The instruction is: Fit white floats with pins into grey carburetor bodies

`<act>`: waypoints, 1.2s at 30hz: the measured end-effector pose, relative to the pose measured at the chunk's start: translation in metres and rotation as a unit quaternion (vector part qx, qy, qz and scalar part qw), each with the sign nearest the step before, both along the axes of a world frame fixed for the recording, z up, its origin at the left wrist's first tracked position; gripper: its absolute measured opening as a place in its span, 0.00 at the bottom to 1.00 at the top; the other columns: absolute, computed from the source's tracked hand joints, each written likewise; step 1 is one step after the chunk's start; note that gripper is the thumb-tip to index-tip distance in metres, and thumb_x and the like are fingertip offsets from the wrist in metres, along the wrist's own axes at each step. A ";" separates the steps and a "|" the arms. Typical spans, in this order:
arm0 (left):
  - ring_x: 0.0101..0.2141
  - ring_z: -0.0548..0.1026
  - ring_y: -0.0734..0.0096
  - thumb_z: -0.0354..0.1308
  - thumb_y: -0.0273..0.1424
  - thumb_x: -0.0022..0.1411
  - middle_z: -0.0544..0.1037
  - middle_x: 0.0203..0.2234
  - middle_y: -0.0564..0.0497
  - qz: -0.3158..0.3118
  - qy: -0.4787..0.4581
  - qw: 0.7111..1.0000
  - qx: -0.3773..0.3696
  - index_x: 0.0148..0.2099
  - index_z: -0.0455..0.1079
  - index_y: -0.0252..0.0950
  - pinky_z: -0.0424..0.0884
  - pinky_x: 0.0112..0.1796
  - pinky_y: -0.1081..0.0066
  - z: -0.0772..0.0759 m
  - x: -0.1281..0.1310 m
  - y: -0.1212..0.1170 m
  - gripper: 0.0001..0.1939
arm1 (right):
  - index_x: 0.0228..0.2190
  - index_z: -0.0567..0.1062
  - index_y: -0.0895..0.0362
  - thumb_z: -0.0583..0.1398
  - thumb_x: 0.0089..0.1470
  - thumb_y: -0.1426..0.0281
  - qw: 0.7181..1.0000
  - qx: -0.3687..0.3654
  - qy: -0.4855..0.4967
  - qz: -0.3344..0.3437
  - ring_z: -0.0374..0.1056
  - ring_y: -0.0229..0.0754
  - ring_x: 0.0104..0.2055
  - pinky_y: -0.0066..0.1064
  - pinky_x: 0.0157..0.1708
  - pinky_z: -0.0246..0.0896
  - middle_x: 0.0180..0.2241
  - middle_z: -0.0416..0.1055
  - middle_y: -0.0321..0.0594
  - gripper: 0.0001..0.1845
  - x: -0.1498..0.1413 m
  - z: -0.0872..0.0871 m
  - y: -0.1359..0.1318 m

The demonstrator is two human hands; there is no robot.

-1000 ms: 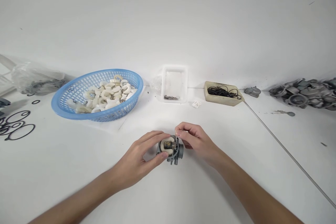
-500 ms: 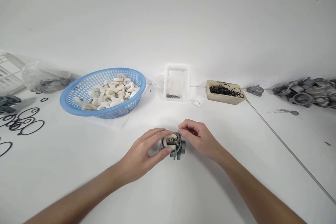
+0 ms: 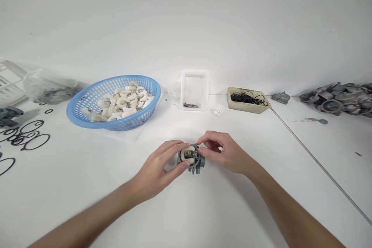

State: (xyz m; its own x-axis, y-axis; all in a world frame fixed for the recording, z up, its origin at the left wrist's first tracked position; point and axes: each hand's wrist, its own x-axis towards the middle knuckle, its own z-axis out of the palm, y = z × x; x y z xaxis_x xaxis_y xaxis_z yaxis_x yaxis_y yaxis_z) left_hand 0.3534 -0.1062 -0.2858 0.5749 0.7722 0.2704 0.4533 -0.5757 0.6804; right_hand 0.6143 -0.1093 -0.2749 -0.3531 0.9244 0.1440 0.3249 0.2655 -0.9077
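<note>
Right hand (image 3: pixel 223 152): fingertips have been parted slightly since last frame; anything pinched can't be told. One grey metal carburetor body (image 3: pixel 202 162), well in from the white table (image 3: pixel 226 217)'s back edge, is clamped by the left hand (image 3: pixel 159 166), probably for steadiness. One cream C-shaped plastic float (image 3: pixel 183 155), two brass jets (image 3: pixel 186 153) inside.

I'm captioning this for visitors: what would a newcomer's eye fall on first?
Probably the blue basket of white, curved pieces, left of centre. Next, at lower middle, the left hand grips a small grey part, with the right hand at its right side. Far right, a heap of grey parts lies.
</note>
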 end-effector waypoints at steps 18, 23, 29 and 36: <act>0.57 0.76 0.55 0.57 0.40 0.77 0.76 0.59 0.46 -0.006 0.005 1.000 0.014 0.65 0.69 0.46 0.76 0.57 0.59 -0.004 -0.001 -0.001 0.19 | 0.39 0.83 0.53 0.64 0.65 0.64 1.000 -0.016 0.005 -0.009 0.57 0.39 0.28 0.33 0.30 0.53 0.25 0.61 0.32 0.08 -0.002 0.000 0.000; 0.57 0.76 0.56 0.57 0.41 0.77 0.76 0.58 0.46 -0.007 0.000 1.000 -0.001 0.65 0.68 0.46 0.75 0.56 0.60 -0.004 0.000 -0.001 0.19 | 0.38 0.83 0.53 0.63 0.65 0.64 1.000 -0.021 0.006 0.002 0.57 0.39 0.29 0.33 0.30 0.53 0.26 0.64 0.33 0.09 -0.002 0.001 -0.001; 0.57 0.75 0.57 0.57 0.40 0.77 0.76 0.59 0.47 -0.009 0.002 1.000 -0.014 0.64 0.68 0.46 0.74 0.57 0.60 0.000 -0.001 -0.001 0.18 | 0.38 0.83 0.53 0.63 0.66 0.66 1.000 -0.021 0.004 0.001 0.58 0.38 0.29 0.33 0.29 0.52 0.26 0.66 0.33 0.08 -0.001 0.002 -0.001; 0.56 0.75 0.58 0.58 0.40 0.76 0.77 0.57 0.49 -0.013 -0.003 1.000 -0.016 0.63 0.70 0.46 0.74 0.56 0.61 0.001 0.001 0.000 0.16 | 0.39 0.83 0.52 0.62 0.65 0.68 1.000 -0.009 0.000 0.014 0.58 0.38 0.29 0.33 0.30 0.53 0.27 0.66 0.33 0.08 0.000 0.000 -0.003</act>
